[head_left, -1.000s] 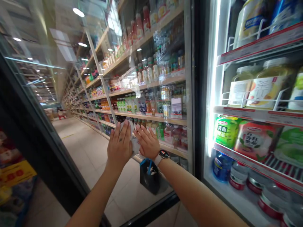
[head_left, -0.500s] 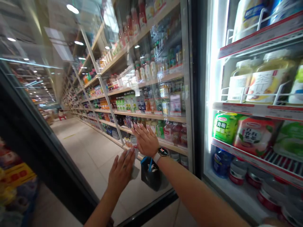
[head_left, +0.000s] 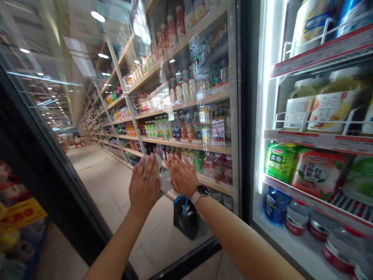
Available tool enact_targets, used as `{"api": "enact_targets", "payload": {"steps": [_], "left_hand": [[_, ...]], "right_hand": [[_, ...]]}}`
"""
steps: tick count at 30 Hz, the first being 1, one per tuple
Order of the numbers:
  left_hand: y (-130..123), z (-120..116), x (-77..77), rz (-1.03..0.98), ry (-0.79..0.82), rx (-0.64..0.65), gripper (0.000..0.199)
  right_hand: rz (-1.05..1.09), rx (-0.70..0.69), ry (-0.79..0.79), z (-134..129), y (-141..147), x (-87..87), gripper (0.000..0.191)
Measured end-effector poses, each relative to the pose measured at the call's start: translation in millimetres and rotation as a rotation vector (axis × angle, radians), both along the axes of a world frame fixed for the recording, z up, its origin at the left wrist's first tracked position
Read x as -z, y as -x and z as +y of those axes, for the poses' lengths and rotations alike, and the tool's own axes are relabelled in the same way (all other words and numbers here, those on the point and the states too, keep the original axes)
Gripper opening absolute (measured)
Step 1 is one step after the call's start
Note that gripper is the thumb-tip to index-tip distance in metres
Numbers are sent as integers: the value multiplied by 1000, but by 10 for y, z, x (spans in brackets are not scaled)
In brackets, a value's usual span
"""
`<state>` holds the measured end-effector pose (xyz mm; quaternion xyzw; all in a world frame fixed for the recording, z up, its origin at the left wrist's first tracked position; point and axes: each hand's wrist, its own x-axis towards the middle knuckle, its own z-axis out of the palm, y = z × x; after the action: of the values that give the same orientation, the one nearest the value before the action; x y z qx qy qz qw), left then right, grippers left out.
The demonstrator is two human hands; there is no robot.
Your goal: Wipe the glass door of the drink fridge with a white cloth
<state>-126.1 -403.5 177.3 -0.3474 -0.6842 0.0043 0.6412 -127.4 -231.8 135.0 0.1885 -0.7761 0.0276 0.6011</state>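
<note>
My left hand [head_left: 143, 184] lies flat with outstretched fingers over a pale cloth [head_left: 164, 179], pressing it to the glass door [head_left: 96, 179]. The cloth shows beside and below the fingers; whether it is paper or fabric I cannot tell. Just to the right, my right hand [head_left: 183, 175], with a watch [head_left: 203, 190] on the wrist, is laid against the same glass. Its fingers are stretched out with nothing in them. The door stands swung out from the lit drinks cooler [head_left: 259, 116].
Through the glass, long shelves [head_left: 186, 146] of bottled drinks run down the aisle. A dark bin or bag [head_left: 183, 221] stands on the floor beyond the door. At right, cooler shelves hold bottles [head_left: 332, 105] and drink packs [head_left: 316, 169]. A yellow sign [head_left: 23, 214] fronts goods at left.
My left hand has moved up the glass with the cloth, from below to beside my right hand. My right hand has shifted only slightly, and the view has tilted a little.
</note>
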Motion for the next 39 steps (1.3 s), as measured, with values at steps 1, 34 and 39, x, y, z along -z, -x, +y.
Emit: {"api": "enact_targets", "payload": {"steps": [1,34,39], "left_hand": [[-8,-9,83,-3,11,-3,70],[7,52,320,-21,63,25,70],[-41,16,554,-35,83,13,66]], "right_hand": [[-10,4,1,-1,3,3,57],[61,20,11,-6,-6,-8,56],[-11,44,-4,-5,-9,-12,60]]}}
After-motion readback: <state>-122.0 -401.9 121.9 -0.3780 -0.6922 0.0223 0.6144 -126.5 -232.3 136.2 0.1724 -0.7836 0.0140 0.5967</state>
